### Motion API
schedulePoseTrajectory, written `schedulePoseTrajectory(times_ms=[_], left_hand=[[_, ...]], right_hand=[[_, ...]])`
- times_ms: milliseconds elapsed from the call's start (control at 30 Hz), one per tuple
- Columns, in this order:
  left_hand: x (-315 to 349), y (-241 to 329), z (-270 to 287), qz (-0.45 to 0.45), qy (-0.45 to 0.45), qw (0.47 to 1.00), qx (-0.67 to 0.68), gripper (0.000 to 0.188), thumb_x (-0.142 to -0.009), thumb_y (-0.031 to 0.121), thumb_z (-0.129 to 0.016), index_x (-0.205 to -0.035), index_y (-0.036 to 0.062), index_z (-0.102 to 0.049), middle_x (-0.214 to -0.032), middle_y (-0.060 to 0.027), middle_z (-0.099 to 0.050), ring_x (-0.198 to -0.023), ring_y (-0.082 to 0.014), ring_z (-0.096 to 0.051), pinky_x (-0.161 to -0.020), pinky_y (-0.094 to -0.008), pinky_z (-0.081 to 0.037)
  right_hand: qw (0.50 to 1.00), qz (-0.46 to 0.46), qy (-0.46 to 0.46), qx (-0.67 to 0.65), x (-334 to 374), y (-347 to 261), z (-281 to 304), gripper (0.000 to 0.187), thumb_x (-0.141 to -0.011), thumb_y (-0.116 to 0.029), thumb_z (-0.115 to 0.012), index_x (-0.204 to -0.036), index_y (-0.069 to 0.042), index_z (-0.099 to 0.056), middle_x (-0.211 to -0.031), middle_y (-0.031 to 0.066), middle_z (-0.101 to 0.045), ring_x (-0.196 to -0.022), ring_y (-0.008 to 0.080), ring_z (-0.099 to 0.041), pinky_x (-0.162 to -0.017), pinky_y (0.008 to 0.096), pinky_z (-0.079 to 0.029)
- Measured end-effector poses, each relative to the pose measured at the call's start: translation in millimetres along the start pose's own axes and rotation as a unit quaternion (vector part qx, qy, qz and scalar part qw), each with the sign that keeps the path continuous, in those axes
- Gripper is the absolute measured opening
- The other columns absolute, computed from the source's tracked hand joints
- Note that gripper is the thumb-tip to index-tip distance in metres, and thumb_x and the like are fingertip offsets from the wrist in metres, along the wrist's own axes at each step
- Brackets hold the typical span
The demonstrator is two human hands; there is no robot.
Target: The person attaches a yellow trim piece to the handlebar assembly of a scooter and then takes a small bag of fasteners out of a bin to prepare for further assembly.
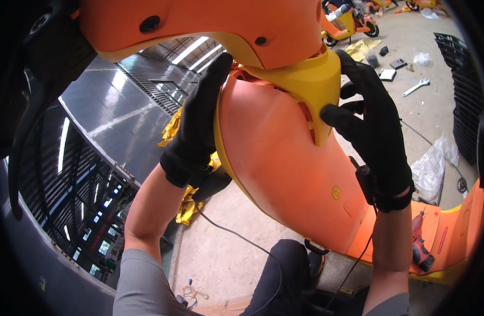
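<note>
An orange and yellow electric scooter fills the middle of the view. Below its orange head cover (pixel 215 18) sits a curved yellow plastic cover (pixel 305 79), with a gap showing along the seam beside the big orange front panel (pixel 284 152). My right hand (pixel 376 118), in a black glove, grips the yellow cover's right side, thumb on its front and fingers at its edge. My left hand (pixel 194 118), also gloved in black, is closed round the upper left edge of the orange panel. Its fingertips are partly hidden near the seam.
A red and black power drill (pixel 421 245) lies on the orange footboard. On the floor to the right are an adjustable wrench (pixel 416 87), clear plastic wrap (pixel 431 171) and stacked black parts (pixel 463 95). More scooters (pixel 352 23) stand behind. A dark cable (pixel 242 242) hangs low.
</note>
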State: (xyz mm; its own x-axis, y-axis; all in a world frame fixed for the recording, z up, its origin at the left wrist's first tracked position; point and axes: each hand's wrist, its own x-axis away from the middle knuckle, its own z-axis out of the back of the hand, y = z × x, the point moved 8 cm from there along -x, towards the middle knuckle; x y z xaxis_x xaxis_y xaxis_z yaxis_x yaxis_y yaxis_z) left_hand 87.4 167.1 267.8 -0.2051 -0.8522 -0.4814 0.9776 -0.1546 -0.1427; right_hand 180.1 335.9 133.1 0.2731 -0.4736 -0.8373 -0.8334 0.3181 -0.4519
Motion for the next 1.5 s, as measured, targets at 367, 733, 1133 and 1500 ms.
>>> schedulePoseTrajectory(times_ms=[367, 733, 1133, 1500], left_hand=[[3.1, 0.1, 0.0, 0.012, 0.002, 1.0, -0.012, 0.059, -0.081, 0.008, -0.068, -0.135, 0.0025, -0.042, -0.127, -0.0139, -0.053, -0.111, -0.0224, -0.055, -0.094, -0.0347, -0.045], [-0.3, 3.4, -3.7, 0.005, 0.0, 1.0, -0.018, 0.054, -0.082, 0.009, -0.067, -0.132, 0.0022, -0.046, -0.124, -0.0136, -0.055, -0.11, -0.0219, -0.056, -0.093, -0.0342, -0.046], [4.3, -28.2, 23.6, 0.152, 0.026, 0.981, 0.115, 0.036, -0.088, 0.009, -0.058, -0.123, 0.001, -0.054, -0.118, -0.0113, -0.059, -0.106, -0.019, -0.057, -0.092, -0.0323, -0.047], [-15.3, -11.6, 34.5, 0.109, -0.072, 0.987, -0.093, 0.033, -0.091, 0.012, -0.054, -0.122, -0.0003, -0.053, -0.116, -0.0111, -0.058, -0.105, -0.019, -0.057, -0.092, -0.0322, -0.047]], right_hand=[[0.998, 0.066, -0.001, 0.019, -6.4, 3.0, -1.2, 0.063, -0.073, -0.01, -0.071, -0.132, -0.007, -0.049, -0.116, 0.0058, -0.054, -0.104, 0.0169, -0.056, -0.078, 0.028, -0.05], [0.998, 0.056, 0.012, 0.011, -10.2, 0.9, -5.6, 0.061, -0.076, -0.016, -0.069, -0.133, -0.008, -0.048, -0.121, 0.0073, -0.053, -0.107, 0.0172, -0.055, -0.079, 0.0287, -0.049], [0.999, 0.005, -0.013, 0.042, -4.3, 10.5, 7.6, 0.054, -0.079, -0.014, -0.07, -0.129, -0.01, -0.052, -0.123, 0.0053, -0.057, -0.107, 0.0196, -0.056, -0.085, 0.0303, -0.049], [0.992, 0.094, 0.024, 0.081, 7.8, 0.9, 2.9, 0.066, -0.075, -0.022, -0.074, -0.131, -0.003, -0.044, -0.113, 0.017, -0.051, -0.104, 0.0341, -0.051, -0.09, 0.0396, -0.043]])
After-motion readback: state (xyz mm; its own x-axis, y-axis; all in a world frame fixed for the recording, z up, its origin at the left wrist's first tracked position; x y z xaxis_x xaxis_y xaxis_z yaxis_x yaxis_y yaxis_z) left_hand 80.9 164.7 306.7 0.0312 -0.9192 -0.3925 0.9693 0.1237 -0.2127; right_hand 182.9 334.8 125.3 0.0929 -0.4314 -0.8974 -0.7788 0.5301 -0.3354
